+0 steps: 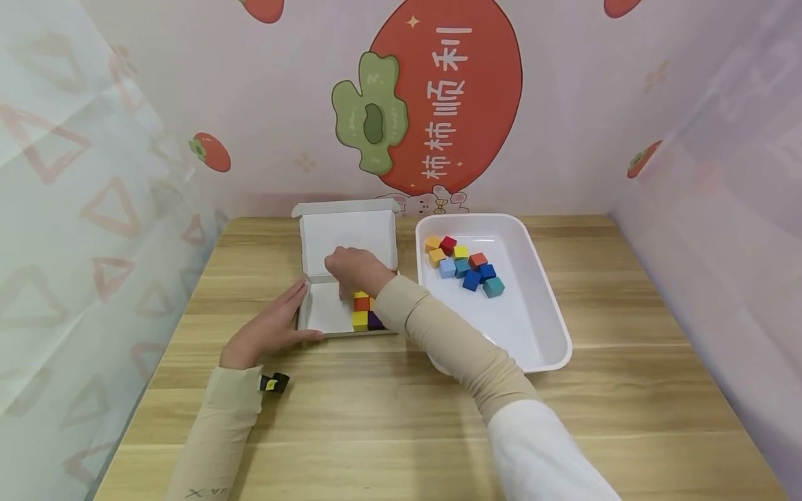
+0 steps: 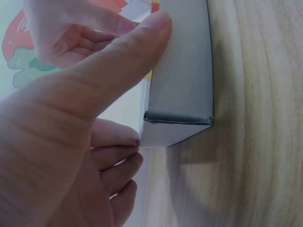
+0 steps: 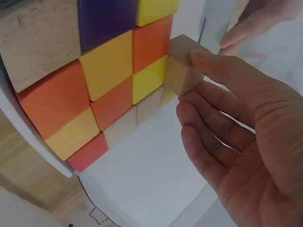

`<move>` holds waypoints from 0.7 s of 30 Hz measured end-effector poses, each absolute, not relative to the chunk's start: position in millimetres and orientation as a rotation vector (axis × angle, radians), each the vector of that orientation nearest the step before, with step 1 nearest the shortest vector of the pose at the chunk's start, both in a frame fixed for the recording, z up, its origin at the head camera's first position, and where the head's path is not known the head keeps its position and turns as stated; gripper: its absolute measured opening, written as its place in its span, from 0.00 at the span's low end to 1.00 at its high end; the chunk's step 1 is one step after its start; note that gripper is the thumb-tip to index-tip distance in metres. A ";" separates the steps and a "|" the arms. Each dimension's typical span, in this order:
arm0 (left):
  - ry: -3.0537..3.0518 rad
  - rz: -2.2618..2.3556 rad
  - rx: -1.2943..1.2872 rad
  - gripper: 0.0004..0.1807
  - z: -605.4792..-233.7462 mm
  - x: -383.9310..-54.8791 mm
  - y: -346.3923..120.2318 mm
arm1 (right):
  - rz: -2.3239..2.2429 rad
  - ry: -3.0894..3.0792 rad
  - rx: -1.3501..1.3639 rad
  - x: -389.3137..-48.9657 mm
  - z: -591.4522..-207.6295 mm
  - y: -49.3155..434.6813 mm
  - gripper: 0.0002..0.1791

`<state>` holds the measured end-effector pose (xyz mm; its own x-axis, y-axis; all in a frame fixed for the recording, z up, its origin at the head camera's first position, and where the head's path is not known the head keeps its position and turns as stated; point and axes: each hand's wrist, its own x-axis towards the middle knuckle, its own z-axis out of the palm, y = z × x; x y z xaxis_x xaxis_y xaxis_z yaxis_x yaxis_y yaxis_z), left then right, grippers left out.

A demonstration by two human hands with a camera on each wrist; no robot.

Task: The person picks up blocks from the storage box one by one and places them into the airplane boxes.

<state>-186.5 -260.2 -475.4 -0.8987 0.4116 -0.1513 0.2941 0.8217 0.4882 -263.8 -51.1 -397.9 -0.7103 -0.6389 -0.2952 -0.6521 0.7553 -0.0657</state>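
Observation:
My right hand (image 3: 251, 123) pinches a plain wooden cube (image 3: 183, 71) between thumb and fingers, over the open white cardboard box (image 1: 327, 319). In the right wrist view, packed rows of orange, yellow, purple, red and bare wood cubes (image 3: 106, 66) fill one side of the box, and the held cube is right at their edge. White box floor shows beside these rows. At the box's left end rests my left hand (image 1: 269, 328), its thumb (image 2: 123, 54) along the front wall and its fingers at the left side. From the head camera, the right hand hides the held cube.
A white plastic tray (image 1: 554, 334) stands to the right of the box, with several loose coloured cubes (image 1: 473, 280) toward its back left. The box's lid (image 1: 347, 229) is raised at the back. Beneath everything is a wooden table (image 1: 351, 431), with printed sheets around three sides.

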 end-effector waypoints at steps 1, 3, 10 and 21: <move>2.755 0.677 0.544 0.66 -475.5 -186.4 -260.2 | 0.076 2.662 -1.000 -263.3 -399.9 -51.7 0.20; 2.754 0.675 0.546 0.66 -475.9 -186.2 -260.2 | 0.108 2.674 -0.991 -262.2 -403.6 -53.1 0.22; 2.759 0.678 0.566 0.65 -476.6 -185.1 -259.0 | 0.226 2.692 -0.962 -258.3 -411.6 -60.9 0.23; 2.765 0.694 0.557 0.66 -475.0 -185.0 -258.9 | 0.038 2.623 -0.993 -262.1 -391.6 -39.1 0.20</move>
<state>-185.0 -258.9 -475.0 -0.8994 0.4162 -0.1333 0.3038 0.8148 0.4938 -262.1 -39.1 -391.6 -0.7004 -0.6388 -0.3183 -0.6478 0.7562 -0.0923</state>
